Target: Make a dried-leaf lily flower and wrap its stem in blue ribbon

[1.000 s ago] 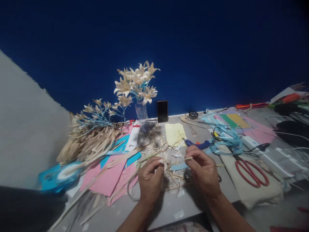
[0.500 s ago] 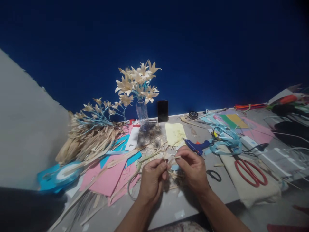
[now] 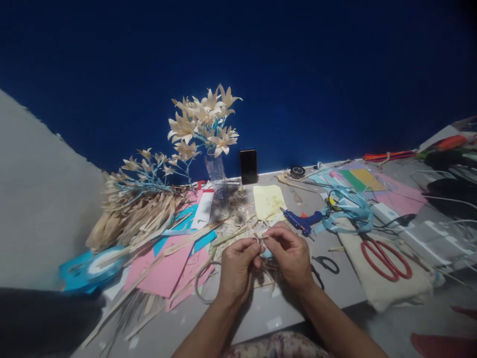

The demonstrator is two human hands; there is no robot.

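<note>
Low over the near middle of the table, my left hand (image 3: 238,268) pinches a small pale flower (image 3: 258,237) made of dried strips, thumb pressed against the fingers. From the other side my right hand (image 3: 288,256) is closed in a pinch at the same flower, and its fingertips touch a thin pale strip there. The two hands nearly meet. Dried scraps (image 3: 266,273) lie beneath them, partly hidden. Just beyond my right hand rests a blue glue gun (image 3: 303,221), and black-handled scissors (image 3: 328,264) lie to its right.
A clear vase (image 3: 216,176) of cream flowers and a phone (image 3: 248,166) stand at the back. Dried husks (image 3: 137,219), pink paper (image 3: 162,268) and a blue tape roll (image 3: 106,263) spread leftward. Red-handled scissors (image 3: 385,258) lie on a cloth (image 3: 387,293) at right; blue ribbon (image 3: 350,211) sits behind.
My right hand has moved left, closer to my left hand, bringing its fingertips to the flower. The view has shifted slightly.
</note>
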